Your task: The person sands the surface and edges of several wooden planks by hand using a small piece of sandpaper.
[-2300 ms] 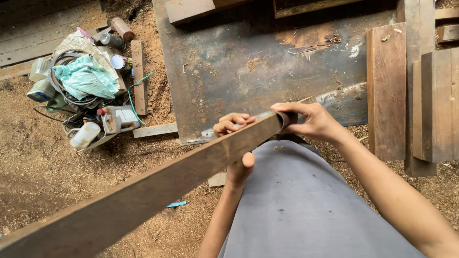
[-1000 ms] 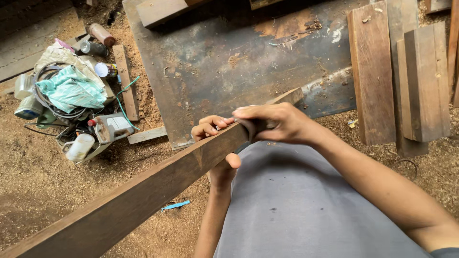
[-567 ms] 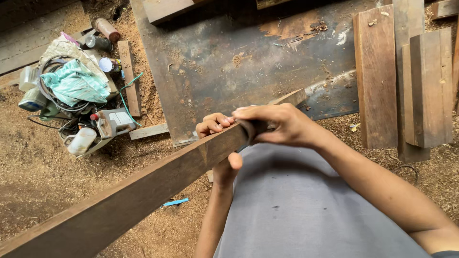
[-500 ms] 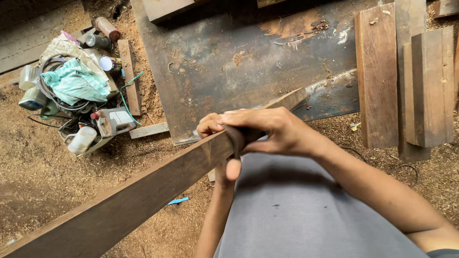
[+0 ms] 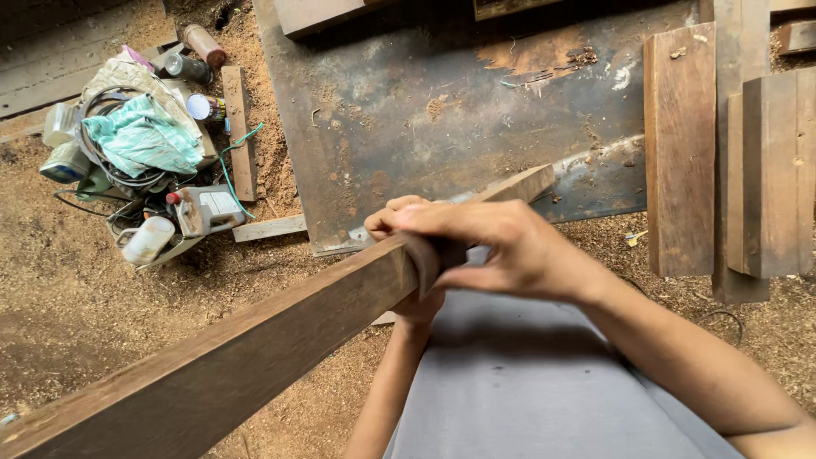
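A long brown wooden plank [image 5: 255,340] runs from the lower left up to its far end near the middle. My left hand [image 5: 415,308] grips it from below, with the fingertips curled over its top edge. My right hand [image 5: 501,246] lies across the top of the plank and presses a small folded tan sheet [image 5: 422,265], probably sandpaper, against the wood. My grey-clad lap [image 5: 544,382] is right beneath the hands.
A dark, stained metal sheet [image 5: 425,110] lies on the sawdust-covered ground [image 5: 76,297]. Thick wooden boards [image 5: 680,153] lie at the right. At the upper left is a heap with a teal cloth [image 5: 140,136], cables, spray cans [image 5: 204,44] and a small power tool [image 5: 204,208].
My right hand has slid left along the plank with the tan sheet, uncovering the plank's far end. The left hand keeps its grip underneath.
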